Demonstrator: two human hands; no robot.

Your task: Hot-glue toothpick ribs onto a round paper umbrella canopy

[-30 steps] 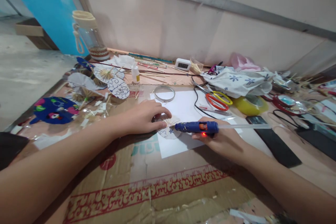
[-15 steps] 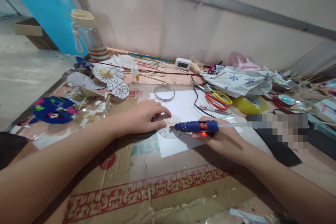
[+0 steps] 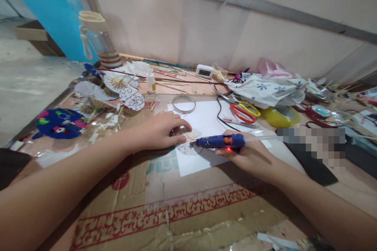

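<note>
My right hand (image 3: 250, 157) grips a blue glue gun (image 3: 220, 141) with a red light glowing under it and a clear glue stick jutting from its back. Its nozzle points left at a small paper umbrella (image 3: 187, 142) with wooden ribs, lying on a white sheet (image 3: 206, 125). My left hand (image 3: 160, 130) rests with curled fingers pressing the umbrella's left side down. Both hands lie on flattened cardboard (image 3: 165, 204).
Finished paper umbrellas (image 3: 118, 86), a small glue bottle (image 3: 151, 82), a metal ring (image 3: 183, 104), red and yellow scissors (image 3: 246, 111), a yellow tape roll (image 3: 279, 117), floral cloth (image 3: 265, 88), a digital clock (image 3: 204, 71), a jar (image 3: 100, 43) and a black cable crowd the far side.
The glue gun's nozzle has edged slightly left toward the umbrella's centre; the view shifted a little. Both hands stay in place.
</note>
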